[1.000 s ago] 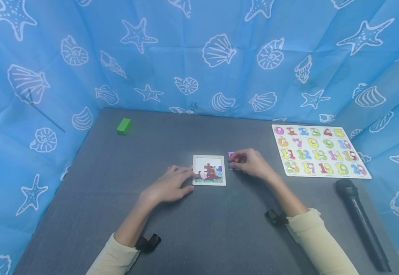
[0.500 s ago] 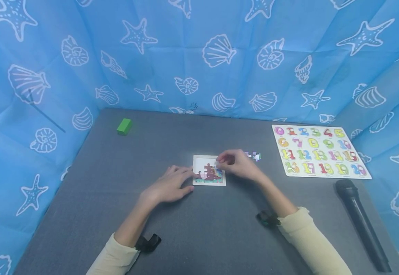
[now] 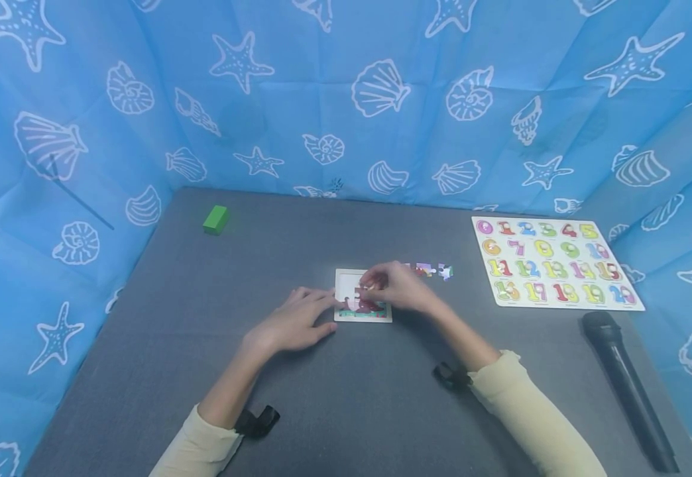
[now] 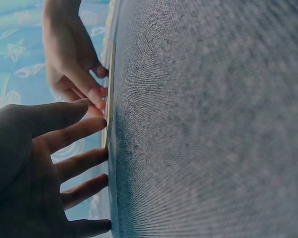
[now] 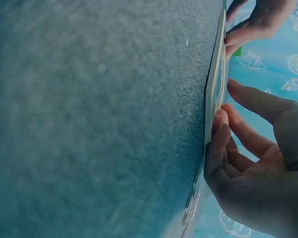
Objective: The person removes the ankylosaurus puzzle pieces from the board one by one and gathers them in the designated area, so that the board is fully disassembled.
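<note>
A small square picture puzzle (image 3: 346, 317) with a pale frame lies mid-table. Brown picture pieces (image 3: 352, 305) fill its lower part, and pale bare backing shows at the upper left. My left hand (image 3: 295, 321) rests at its left edge with fingers spread, fingertips (image 4: 105, 124) at the frame. My right hand (image 3: 398, 286) is over the right half, thumb and fingers bent together at the surface, pinching a small puzzle piece mostly hidden by the fingers. In the right wrist view, the right fingertips (image 5: 221, 116) meet the board.
Several loose puzzle pieces (image 3: 425, 269) lie in a row behind my right hand. A white number board (image 3: 484, 268) sits at the right, with a black microphone (image 3: 629, 391) in front of it. A green block (image 3: 215, 219) stands at the back left, near the blue shell-patterned curtain (image 3: 322, 119).
My right hand has moved left from beside the puzzle, carrying a piece over its right half, which uncovers the loose pieces behind. The left hand stays at the frame.
</note>
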### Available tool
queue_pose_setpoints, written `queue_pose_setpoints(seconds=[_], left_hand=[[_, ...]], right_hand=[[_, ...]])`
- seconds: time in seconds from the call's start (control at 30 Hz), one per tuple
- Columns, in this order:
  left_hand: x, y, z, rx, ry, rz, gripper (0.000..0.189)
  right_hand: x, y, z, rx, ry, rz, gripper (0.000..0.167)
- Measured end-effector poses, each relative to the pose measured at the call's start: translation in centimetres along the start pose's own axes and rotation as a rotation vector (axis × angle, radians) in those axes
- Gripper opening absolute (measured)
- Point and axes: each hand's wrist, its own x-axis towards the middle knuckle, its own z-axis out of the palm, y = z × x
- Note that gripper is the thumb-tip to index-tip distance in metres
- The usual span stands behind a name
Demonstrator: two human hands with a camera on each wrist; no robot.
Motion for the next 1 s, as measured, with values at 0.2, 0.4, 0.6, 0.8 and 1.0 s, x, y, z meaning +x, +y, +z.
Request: queue_pose_setpoints(seconds=[0.2,0.4,0.6,0.8,1.0], left_hand=[[0.03,-0.1,0.13,0.001,0.0,-0.003,0.047],[0.05,-0.14,0.17,0.004,0.0,-0.004,0.048],[0.01,0.01,0.1,0.001,0.002,-0.005,0.047],[-0.04,0.1,0.05,-0.003,0.003,0.0,0.046],[-0.01,0.08,0.06,-0.001,0.003,0.006,0.046]], right_hand=[[0.2,-0.17,-0.07,-0.017,-0.009,0.014,0.024],[0.37,-0.44,-0.2,-0.02,-0.013,0.021,0.024],[0.46,-0.58,-0.18,-0.029,-0.02,0.048,0.023],[0.45,-0.59,-0.1,-0.028,-0.025,0.049,0.022],[0.39,-0.71,-0.11,-0.039,-0.027,0.055,0.021]])
